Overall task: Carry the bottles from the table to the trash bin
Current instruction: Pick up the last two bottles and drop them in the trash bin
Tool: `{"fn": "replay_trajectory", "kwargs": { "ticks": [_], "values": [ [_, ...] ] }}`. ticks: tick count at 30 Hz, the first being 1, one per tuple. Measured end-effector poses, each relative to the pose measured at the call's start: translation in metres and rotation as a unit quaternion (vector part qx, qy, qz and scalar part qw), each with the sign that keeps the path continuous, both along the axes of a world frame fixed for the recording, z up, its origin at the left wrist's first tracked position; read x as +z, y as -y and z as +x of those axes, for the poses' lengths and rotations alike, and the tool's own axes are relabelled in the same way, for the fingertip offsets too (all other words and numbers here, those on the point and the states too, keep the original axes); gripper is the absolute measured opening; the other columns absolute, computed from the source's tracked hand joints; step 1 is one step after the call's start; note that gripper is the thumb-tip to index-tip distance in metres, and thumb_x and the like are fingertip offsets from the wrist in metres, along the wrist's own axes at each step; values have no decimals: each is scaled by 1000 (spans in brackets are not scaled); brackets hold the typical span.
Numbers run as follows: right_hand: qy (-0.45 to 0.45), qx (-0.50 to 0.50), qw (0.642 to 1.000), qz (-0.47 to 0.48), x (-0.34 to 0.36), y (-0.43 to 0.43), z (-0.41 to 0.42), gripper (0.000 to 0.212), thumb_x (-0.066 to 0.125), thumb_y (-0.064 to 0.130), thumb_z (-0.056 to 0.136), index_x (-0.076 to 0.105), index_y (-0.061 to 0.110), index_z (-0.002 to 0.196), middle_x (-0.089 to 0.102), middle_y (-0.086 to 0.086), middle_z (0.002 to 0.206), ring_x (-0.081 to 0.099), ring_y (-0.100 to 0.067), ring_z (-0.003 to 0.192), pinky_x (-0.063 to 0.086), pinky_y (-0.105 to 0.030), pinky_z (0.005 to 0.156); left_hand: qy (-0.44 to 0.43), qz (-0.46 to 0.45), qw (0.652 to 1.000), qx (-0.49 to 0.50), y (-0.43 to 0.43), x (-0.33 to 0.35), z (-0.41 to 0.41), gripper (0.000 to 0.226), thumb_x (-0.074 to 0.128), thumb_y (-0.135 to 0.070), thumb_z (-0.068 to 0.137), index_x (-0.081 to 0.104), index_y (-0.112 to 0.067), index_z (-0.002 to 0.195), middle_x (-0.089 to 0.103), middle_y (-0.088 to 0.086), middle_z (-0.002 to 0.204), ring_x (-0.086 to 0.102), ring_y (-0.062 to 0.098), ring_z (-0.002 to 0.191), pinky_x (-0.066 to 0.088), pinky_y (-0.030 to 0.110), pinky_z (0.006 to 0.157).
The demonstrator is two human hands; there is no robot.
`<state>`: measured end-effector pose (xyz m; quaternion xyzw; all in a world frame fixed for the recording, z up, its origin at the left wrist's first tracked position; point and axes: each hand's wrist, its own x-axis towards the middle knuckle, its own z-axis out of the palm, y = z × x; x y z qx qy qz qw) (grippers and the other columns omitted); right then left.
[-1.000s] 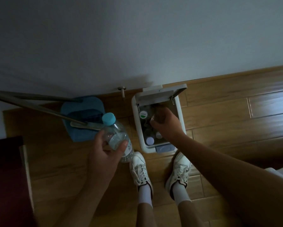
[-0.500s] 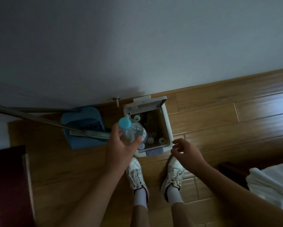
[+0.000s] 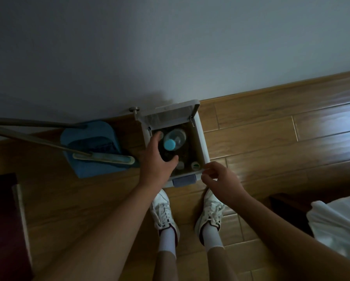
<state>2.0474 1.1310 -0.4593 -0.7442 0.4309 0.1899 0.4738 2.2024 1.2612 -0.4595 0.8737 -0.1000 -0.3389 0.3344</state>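
Note:
The white trash bin [image 3: 202,142] stands open on the wood floor against the wall, its lid [image 3: 170,116] tipped back. A clear bottle with a light-blue cap [image 3: 175,138] lies inside the bin on top of several other bottles, cap toward me. My left hand [image 3: 156,161] hovers over the bin's left side, thumb and fingers spread around the space just short of the cap, not gripping it. My right hand [image 3: 220,179] is at the bin's front right corner, fingers loosely curled and holding nothing.
A blue dustpan [image 3: 93,147] with a long-handled broom [image 3: 103,158] sits left of the bin. A metal door stop [image 3: 134,110] sticks out of the wall. My white sneakers [image 3: 163,211] stand before the bin. Dark furniture [image 3: 4,220] is at left, white cloth [image 3: 336,226] at right.
My left hand carried the blue-capped bottle rightward over the bin and let it go inside. My right hand drew back out of the bin to its front corner.

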Motion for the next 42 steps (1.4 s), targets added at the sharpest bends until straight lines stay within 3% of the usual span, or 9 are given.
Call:
{"fn": "replay_trajectory", "kwargs": {
  "ticks": [3,5,13,16,19,22,25,36,42],
  "values": [
    [-3,-6,1000,3,1,0,1,32,65,23,89,64,18,121,74,3,105,69,-11,95,54,-27,79,-2,42,999,-4,-19,7,-10,57,66,-30,93,43,-28,145,52,-13,140,53,-11,107,51,13,76],
    [-14,0,1000,8,4,1,2,34,64,25,89,65,17,121,75,2,104,70,-12,94,55,-30,79,0,82,997,-3,-38,8,-16,41,58,-35,97,52,-27,136,61,-7,128,52,-9,89,40,10,61],
    [24,70,997,-11,61,12,28,29,62,28,92,64,19,120,73,4,107,68,-11,96,56,-35,85,-78,169,982,14,-127,28,-21,17,53,-33,100,64,-24,109,68,-4,104,65,13,95,54,35,81],
    [90,100,991,-15,106,17,59,29,58,28,96,61,20,124,70,6,111,67,-8,96,59,-33,83,-84,193,977,32,-149,44,-18,17,49,-36,101,62,-25,104,68,-3,99,62,10,85,51,31,69],
    [149,129,979,-55,142,23,98,32,55,31,97,59,21,127,64,8,117,62,-6,97,50,-17,74,-78,193,977,52,-158,63,-15,23,48,-39,101,62,-23,110,67,-3,100,61,8,84,46,25,64],
    [181,210,950,-146,152,29,134,36,54,34,95,58,24,129,62,4,123,55,-13,111,49,-28,87,-72,179,979,70,-160,75,-15,24,47,-40,101,62,-23,111,66,-4,102,61,8,87,44,24,64],
    [134,290,929,-185,139,28,152,41,53,35,94,56,22,133,60,-2,132,53,-22,120,47,-42,100,-61,150,982,102,-160,80,-19,25,48,-40,101,62,-23,113,66,-4,104,60,6,88,45,24,65],
    [29,384,908,-165,70,-20,62,42,51,36,97,53,21,136,54,-4,139,49,-23,125,47,-38,98,-100,138,977,126,-182,54,-74,26,48,-42,101,63,-24,112,64,-10,100,62,7,90,52,27,72],
    [-62,414,897,-145,3,-61,12,71,43,49,99,18,20,158,8,-2,168,9,-25,154,21,-44,121,-114,176,970,123,-205,18,-91,15,50,-38,101,59,-26,103,56,-16,88,59,9,85,46,25,65]
  ]
}}
